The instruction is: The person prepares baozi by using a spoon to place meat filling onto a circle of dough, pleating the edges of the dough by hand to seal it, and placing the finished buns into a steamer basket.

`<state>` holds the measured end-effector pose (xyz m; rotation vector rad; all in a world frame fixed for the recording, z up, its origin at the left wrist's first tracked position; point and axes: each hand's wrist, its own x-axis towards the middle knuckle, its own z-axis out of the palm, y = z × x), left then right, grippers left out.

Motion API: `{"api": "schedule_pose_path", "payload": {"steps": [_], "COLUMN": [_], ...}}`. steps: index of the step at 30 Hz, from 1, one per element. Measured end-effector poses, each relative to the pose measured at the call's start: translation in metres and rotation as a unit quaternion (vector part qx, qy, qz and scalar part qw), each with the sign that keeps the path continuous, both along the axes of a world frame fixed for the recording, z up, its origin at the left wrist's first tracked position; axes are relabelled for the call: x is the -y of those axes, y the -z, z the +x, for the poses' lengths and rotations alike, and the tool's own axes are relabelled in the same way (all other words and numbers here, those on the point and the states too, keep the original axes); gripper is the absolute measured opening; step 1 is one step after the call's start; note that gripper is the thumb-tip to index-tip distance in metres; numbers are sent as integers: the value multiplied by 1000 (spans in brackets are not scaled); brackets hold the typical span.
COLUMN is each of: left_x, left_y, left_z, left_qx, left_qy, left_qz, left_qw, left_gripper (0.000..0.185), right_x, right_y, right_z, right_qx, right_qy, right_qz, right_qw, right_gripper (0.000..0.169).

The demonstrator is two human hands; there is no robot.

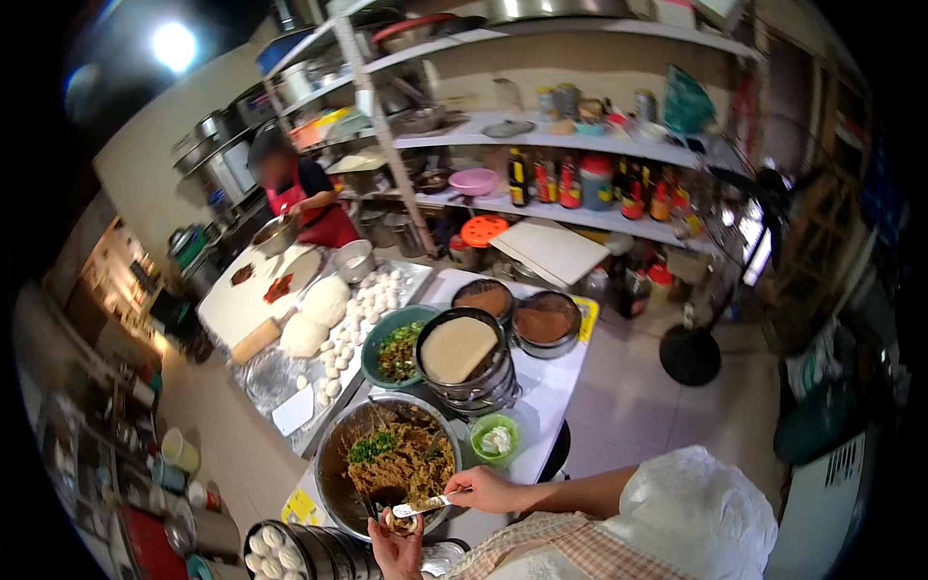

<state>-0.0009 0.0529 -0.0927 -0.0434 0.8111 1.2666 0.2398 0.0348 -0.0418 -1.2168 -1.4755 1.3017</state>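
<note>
Low in the view, my left hand (397,552) holds a small round dough wrapper (400,523) with brown filling in it. A flat metal spatula (423,506), smeared with filling, is gripped in my right hand (480,488). Its blade lies across the wrapper. Both hands are at the near edge of a large steel bowl (324,467). Inside it is brown minced filling (409,464), topped with chopped green onion (371,448). A small green bowl (477,444) with a white substance stands beyond my right hand.
Shaped buns fill a steamer (250,533) at lower left. Steamer baskets (471,391) and a green bowl of chopped vegetables (377,362) stand behind the steel bowl. Dough balls (355,322), a rolling pin (257,341) and a white scraper (293,410) lie left. A co-worker (319,192) holds a pot (274,238).
</note>
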Motion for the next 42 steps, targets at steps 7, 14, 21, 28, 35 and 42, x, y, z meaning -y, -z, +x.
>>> {"api": "schedule_pose_path", "payload": {"steps": [7,14,21,28,35,42], "left_x": [-5,-21,-21,-9,-4,9], "left_y": [-36,-54,-80,-91,-76,-84], "left_z": [36,48,55,48,24,21], "left_qx": [-53,8,76,31,41,43], "left_qy": [24,86,45,33,-70,-62], "left_qz": [32,119,127,129,107,138], "left_qw": [998,989,988,991,991,987], "left_gripper": [42,49,50,45,38,23], "right_x": [-6,-10,-19,-25,-38,-62], "right_y": [7,4,-14,-22,-21,46], "right_z": [6,5,20,1,9,-10], "right_qx": [-69,-79,-131,-103,-22,343], "right_qy": [94,92,86,2,-10,-79], "right_qz": [57,49,-13,-67,-16,269], "right_qw": [992,991,988,992,1000,897], "right_gripper": [15,8,8,9,9,9]}}
